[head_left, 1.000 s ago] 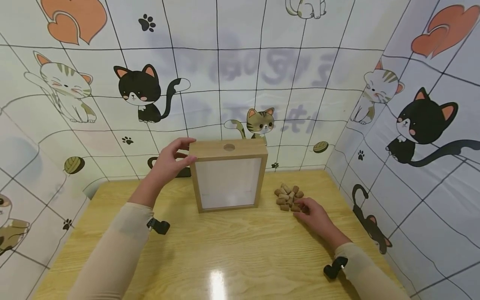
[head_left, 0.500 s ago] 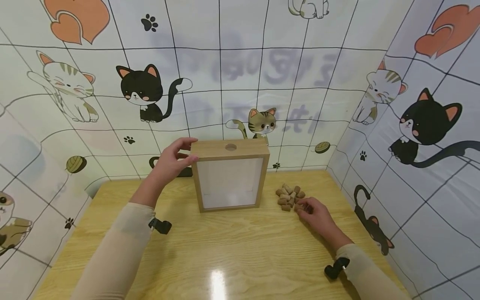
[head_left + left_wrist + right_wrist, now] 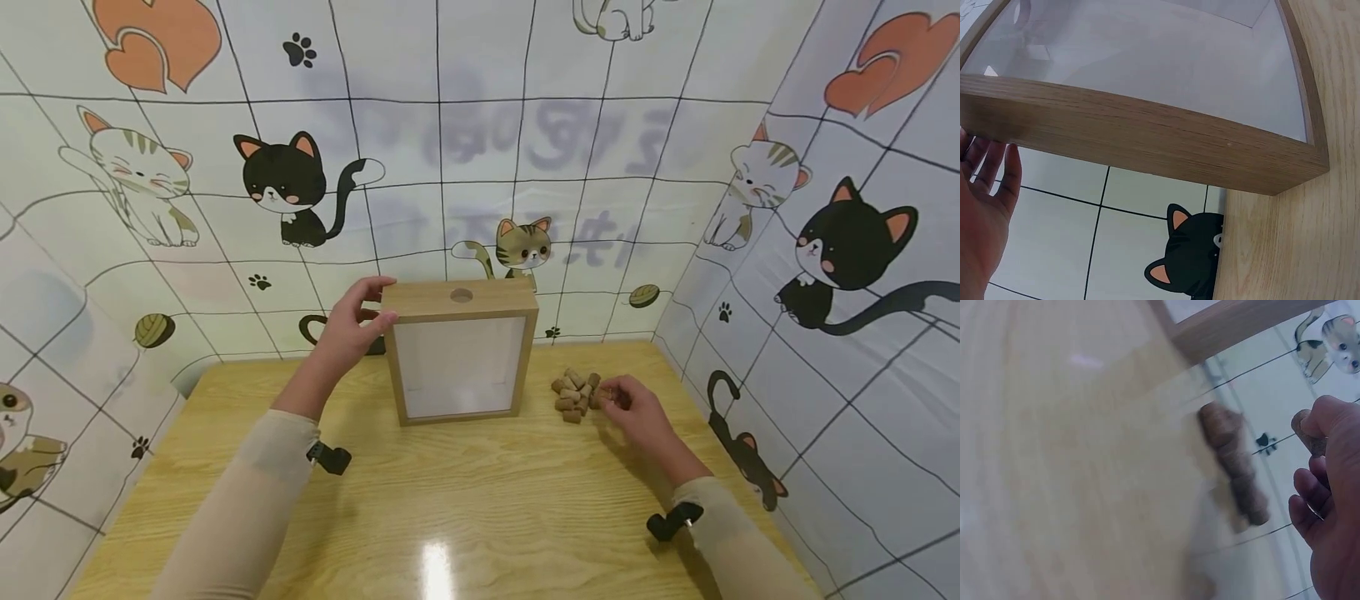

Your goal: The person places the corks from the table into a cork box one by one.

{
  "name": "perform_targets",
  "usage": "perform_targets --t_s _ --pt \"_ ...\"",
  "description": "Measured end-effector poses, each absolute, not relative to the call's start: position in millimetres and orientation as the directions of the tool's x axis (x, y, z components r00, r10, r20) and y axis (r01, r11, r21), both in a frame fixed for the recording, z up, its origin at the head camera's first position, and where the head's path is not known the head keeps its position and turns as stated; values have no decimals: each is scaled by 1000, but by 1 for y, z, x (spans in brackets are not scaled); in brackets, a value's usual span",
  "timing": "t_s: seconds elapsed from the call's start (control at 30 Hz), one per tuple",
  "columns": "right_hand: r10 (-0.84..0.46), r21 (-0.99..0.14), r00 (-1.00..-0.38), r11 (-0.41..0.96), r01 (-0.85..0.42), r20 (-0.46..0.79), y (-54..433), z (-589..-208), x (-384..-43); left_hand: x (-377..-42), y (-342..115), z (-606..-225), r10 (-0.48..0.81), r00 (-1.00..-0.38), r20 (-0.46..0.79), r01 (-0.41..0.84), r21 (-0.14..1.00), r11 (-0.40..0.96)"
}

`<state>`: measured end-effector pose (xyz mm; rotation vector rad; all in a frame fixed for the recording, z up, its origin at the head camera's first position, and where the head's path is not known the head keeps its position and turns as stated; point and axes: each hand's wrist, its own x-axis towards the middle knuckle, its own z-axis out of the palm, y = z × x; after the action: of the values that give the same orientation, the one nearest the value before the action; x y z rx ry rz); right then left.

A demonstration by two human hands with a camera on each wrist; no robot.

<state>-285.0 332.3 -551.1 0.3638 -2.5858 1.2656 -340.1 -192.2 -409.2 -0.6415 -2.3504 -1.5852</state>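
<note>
A wooden shadow box frame with a whitish front panel stands upright on the table, a round hole in its top. My left hand holds its upper left corner, thumb at the front edge and fingers toward the back. In the left wrist view the fingers lie against the frame's side. My right hand is at the right edge of a small pile of corks. Between thumb and fingers it pinches one cork, raised off the table in the right wrist view.
The wooden table runs back to a wall covering printed with cats and grid lines, which also closes in the right side. The box stands near the back, with the corks to its right.
My right hand has lifted slightly from the pile's right edge with a cork pinched in it. The left hand stays at the box corner, its wrist shifted slightly right.
</note>
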Motion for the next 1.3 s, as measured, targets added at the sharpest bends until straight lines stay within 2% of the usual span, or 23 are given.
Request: perform_targets --t_s 0.33,0.6,0.7,0.93,1.3 --pt "-111 -730 -927 585 -353 359 312 -497 -299 -344 -189 -420 193 -832 520 554 794 249" --pt "-183 -632 -832 571 -524 525 295 -454 -313 -345 -192 -422 185 -835 517 549 799 247" --pt "-190 -619 -812 559 -552 553 288 -439 -316 -345 -193 -421 181 -835 519 549 804 226" --pt "-146 -678 -840 526 -514 523 273 -413 -319 -341 -196 -419 187 -856 482 514 831 212" --pt "-66 -721 -830 460 -518 554 248 -375 -322 -343 -203 -413 225 -850 476 524 803 283"
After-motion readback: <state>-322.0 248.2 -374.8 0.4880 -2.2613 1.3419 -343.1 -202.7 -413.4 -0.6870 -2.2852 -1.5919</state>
